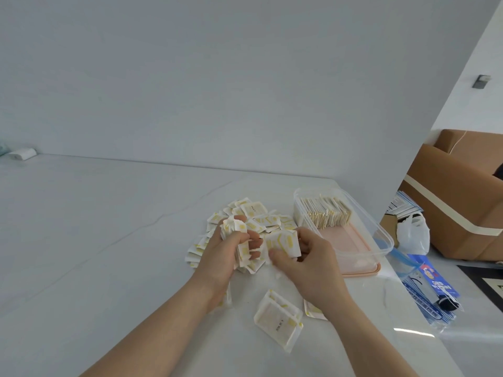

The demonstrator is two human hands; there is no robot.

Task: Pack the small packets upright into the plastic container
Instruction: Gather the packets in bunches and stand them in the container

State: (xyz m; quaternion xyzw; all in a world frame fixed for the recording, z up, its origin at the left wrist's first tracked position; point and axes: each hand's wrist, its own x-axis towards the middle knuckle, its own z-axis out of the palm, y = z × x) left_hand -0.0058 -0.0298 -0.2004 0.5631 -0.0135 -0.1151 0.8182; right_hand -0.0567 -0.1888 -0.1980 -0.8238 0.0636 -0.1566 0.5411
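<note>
A heap of small white packets with yellow print [258, 219] lies on the white table. My left hand [226, 251] grips a bunch of these packets over the heap. My right hand [307, 257] pinches a single packet [283, 242] just right of the left hand. A few more packets [277, 319] lie stacked nearer to me, between my forearms. The clear plastic container [381, 235] stands to the right of the heap, with a row of packets [326, 212] standing upright at its far end. Its near half shows a bare pink bottom.
Blue printed plastic bags [427, 289] lie at the table's right edge beside the container. Beyond the edge stand a cardboard box [462, 202] and a white plastic bag [413, 235]. A small white object [21, 153] sits far left by the wall.
</note>
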